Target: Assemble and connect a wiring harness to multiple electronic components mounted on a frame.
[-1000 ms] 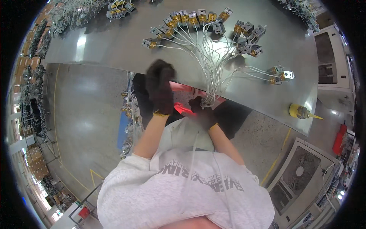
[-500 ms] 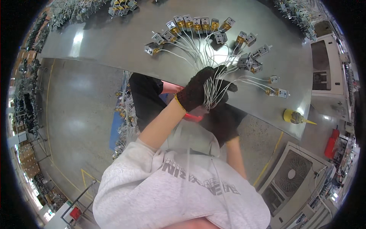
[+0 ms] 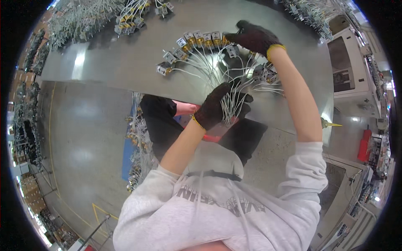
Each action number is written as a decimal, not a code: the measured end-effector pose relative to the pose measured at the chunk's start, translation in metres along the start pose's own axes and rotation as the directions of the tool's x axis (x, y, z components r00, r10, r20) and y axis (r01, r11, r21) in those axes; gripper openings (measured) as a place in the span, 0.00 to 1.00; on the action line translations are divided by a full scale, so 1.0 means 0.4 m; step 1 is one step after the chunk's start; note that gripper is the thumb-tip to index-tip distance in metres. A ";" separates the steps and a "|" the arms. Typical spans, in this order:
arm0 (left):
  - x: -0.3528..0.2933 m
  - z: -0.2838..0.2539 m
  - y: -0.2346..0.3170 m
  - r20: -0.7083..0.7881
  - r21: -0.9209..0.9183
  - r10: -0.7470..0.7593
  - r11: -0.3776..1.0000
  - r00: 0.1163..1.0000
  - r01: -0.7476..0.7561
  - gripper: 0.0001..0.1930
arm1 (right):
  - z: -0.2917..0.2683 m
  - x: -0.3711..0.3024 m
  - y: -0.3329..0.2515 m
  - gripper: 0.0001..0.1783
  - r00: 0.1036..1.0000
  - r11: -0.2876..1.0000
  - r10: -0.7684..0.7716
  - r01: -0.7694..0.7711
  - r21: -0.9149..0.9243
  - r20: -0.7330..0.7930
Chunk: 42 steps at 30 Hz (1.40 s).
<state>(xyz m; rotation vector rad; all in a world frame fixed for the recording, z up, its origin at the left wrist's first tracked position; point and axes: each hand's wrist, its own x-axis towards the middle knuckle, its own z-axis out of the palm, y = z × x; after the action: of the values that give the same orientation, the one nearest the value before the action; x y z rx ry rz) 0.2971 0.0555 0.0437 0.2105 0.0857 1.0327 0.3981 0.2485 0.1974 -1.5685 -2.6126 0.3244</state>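
White looped wires [image 3: 230,107] (seemingly plastic) in the left of two gloved hands [image 3: 212,105]

fittings [image 3: 207,39] on table [image 3: 113,62] | wires [image 3: 230,109] before fittings | wire heap [image 3: 86,25] behind-left

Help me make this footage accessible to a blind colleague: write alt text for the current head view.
A person's gloved left hand holds a bundle of white wires at the edge of a metal table, while the gloved right hand is over small metal boxes fanned out at the wires' ends. More wired parts lie at the table's far side.
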 end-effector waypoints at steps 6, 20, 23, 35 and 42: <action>-0.009 0.042 -0.007 -0.062 -0.003 0.049 0.999 0.997 -0.049 0.27 | 0.032 0.088 0.071 0.28 0.957 0.956 -0.089 0.004 0.295 0.276; -0.007 0.026 0.008 -0.095 0.008 0.034 0.999 0.995 -0.033 0.27 | 0.059 0.045 0.088 0.32 0.914 0.950 -0.278 0.307 0.055 -0.296; -0.005 0.030 0.005 -0.062 0.047 0.067 0.997 0.996 -0.064 0.27 | 0.067 0.048 0.047 0.34 0.886 0.918 -0.297 0.367 0.149 -0.355; -0.001 -0.010 -0.003 -0.048 0.086 0.084 0.993 0.995 -0.079 0.30 | 0.097 0.070 0.063 0.38 0.990 0.841 -0.132 0.081 0.535 0.057; 0.000 -0.031 -0.012 -0.067 0.020 0.070 0.997 0.995 -0.068 0.28 | 0.098 0.080 0.106 0.36 0.978 0.768 -0.166 0.048 0.638 0.126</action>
<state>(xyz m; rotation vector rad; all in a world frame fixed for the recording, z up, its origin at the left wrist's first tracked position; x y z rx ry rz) 0.2992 0.0548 0.0307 0.1961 0.1498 1.1082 0.4125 0.2904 0.1484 -1.1793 -2.2969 1.2357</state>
